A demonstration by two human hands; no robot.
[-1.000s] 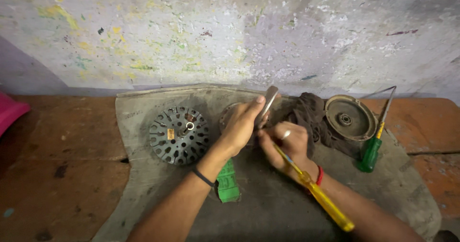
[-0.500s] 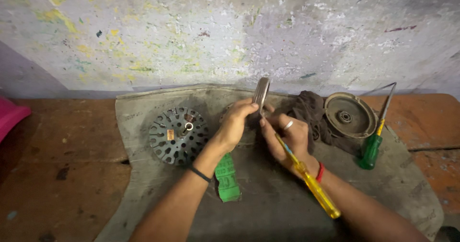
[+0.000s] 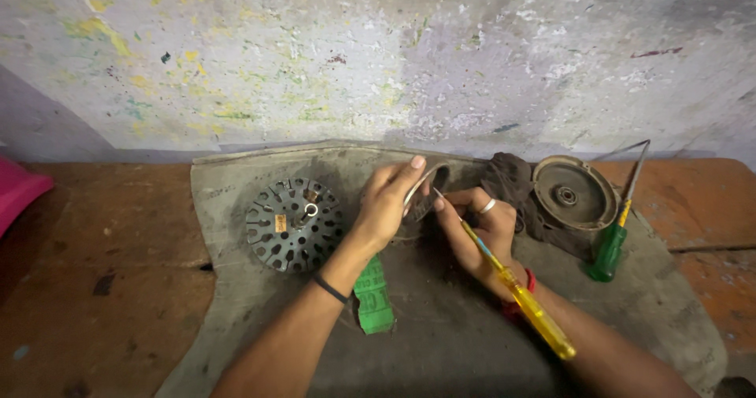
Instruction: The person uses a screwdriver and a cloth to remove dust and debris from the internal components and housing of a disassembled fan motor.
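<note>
Paint-flecked, peeling plaster rises behind a worn reddish wooden bench [image 3: 102, 288], over which a grey cloth mat [image 3: 441, 351] is spread. Both forearms reach in from the lower edge and meet near the mat's middle. The left hand [image 3: 390, 201] is bent at the wrist, fingers curled round a thin metal ring [image 3: 429, 187] held tilted just above the mat — closed on it. The right hand [image 3: 480, 225], a ring on one finger, is closed in a pen-like grip on a yellow-handled screwdriver [image 3: 516, 292], its tip touching the metal ring. A slotted round rotor core [image 3: 293, 225] lies left of the hands, a green tag [image 3: 372, 297] under the left wrist. To the right lie a dark rag [image 3: 508, 181], a round motor cover [image 3: 573, 193] and a green-handled screwdriver [image 3: 610, 244].
</note>
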